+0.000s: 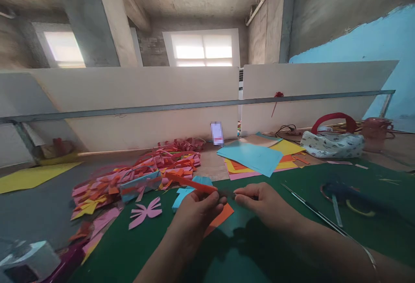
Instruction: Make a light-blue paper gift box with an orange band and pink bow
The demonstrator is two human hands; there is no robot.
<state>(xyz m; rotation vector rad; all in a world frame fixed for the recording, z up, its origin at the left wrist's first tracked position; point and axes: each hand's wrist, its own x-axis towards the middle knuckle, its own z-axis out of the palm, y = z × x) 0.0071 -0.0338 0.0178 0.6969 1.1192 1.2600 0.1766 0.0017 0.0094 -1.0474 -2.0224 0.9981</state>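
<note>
My left hand [204, 207] pinches an orange paper strip [191, 182], which sticks out up and to the left from the fingers. Just to its right, my right hand [256, 198] is closed in a pinch, its fingertips near those of the left. Whatever it holds is too small and blurred to make out. Beneath the left hand lies an orange sheet of paper [220, 220], partly covered. Light blue paper pieces [183, 195] rest behind the left hand. A pink paper butterfly cutout [145, 213] lies flat on the green mat [259, 248], left of the hands.
Cut paper strips [142, 166] form a heap at the left. Coloured sheets [253, 155] are stacked behind my hands, near an upright phone [217, 133]. A long metal tool [314, 209] lies by my right forearm. Further back right stand a fabric bag [332, 144] and a pink jug [376, 133].
</note>
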